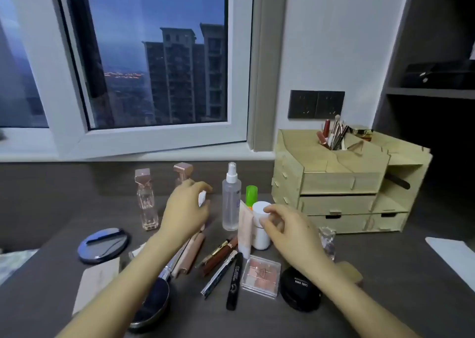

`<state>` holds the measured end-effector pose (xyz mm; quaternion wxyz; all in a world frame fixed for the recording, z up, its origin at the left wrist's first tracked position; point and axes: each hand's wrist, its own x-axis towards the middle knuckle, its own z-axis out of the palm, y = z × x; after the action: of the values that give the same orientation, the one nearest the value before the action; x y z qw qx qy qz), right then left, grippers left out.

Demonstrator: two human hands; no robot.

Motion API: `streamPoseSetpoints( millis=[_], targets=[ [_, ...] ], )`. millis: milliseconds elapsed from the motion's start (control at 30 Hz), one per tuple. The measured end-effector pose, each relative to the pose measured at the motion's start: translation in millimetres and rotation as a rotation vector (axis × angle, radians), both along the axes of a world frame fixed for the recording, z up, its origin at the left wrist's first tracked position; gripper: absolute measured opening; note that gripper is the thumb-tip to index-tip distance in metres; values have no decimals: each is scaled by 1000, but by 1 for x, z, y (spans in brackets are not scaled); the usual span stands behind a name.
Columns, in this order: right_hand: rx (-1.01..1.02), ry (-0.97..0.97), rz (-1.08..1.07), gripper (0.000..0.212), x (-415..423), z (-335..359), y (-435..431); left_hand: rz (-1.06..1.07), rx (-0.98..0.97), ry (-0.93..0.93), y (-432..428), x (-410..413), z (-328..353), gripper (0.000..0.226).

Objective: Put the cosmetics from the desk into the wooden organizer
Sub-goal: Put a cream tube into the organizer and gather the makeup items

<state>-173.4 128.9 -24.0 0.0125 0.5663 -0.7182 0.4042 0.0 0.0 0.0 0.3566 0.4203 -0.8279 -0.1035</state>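
Observation:
A wooden organizer (pixel 288 178) with drawers and top compartments stands at the desk's right rear, brushes and lip glosses (pixel 332 137) upright in it. Cosmetics lie in front of me. My left hand (pixel 185 209) is curled around a small white item (pixel 202 198), just in front of a pink-capped perfume bottle (pixel 183 170). My right hand (pixel 288 232) has its fingers apart, tips touching the right side of a white bottle (pixel 260 237) that stands on the desk. Beside it are a beige tube (pixel 245 227), a green-capped bottle (pixel 251 195) and a clear spray bottle (pixel 231 199).
On the desk lie a blush palette (pixel 261 274), black compact (pixel 299 289), mascara (pixel 234 281), brown lip gloss (pixel 218 256), pink tube (pixel 190 255), blue round compact (pixel 102 245), a second perfume bottle (pixel 146 201) and a small glass bottle (pixel 327 242). A window sill runs behind.

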Motion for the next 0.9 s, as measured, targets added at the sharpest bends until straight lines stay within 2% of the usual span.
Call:
streamPoseSetpoints(
  millis=[100, 233, 300, 400, 500, 600, 700, 900],
  targets=[
    [12, 114, -102, 31, 10, -1, -27, 118, -58, -57, -28, 0, -6, 35],
    [114, 265, -148, 34, 16, -2, -49, 127, -19, -212, -58, -3, -16, 38],
    [146, 283, -127, 33, 16, -4, -53, 136, -44, -290, -67, -5, -22, 37],
    [162, 284, -124, 28, 14, -5, -56, 169, -72, -309, -78, -7, -26, 31],
    [128, 246, -92, 31, 13, -3, -53, 169, 15, -325, -85, -7, -25, 20],
    [3, 183, -76, 33, 11, 6, -45, 171, 83, -248, -84, -2, -24, 17],
    [-128, 73, -45, 27, 7, 26, -34, 147, 46, -164, -73, 6, -14, 23],
    [-378, -39, -72, 18, -25, 86, -7, 145, -197, 60, -39, 25, 49, 24]
  ],
)
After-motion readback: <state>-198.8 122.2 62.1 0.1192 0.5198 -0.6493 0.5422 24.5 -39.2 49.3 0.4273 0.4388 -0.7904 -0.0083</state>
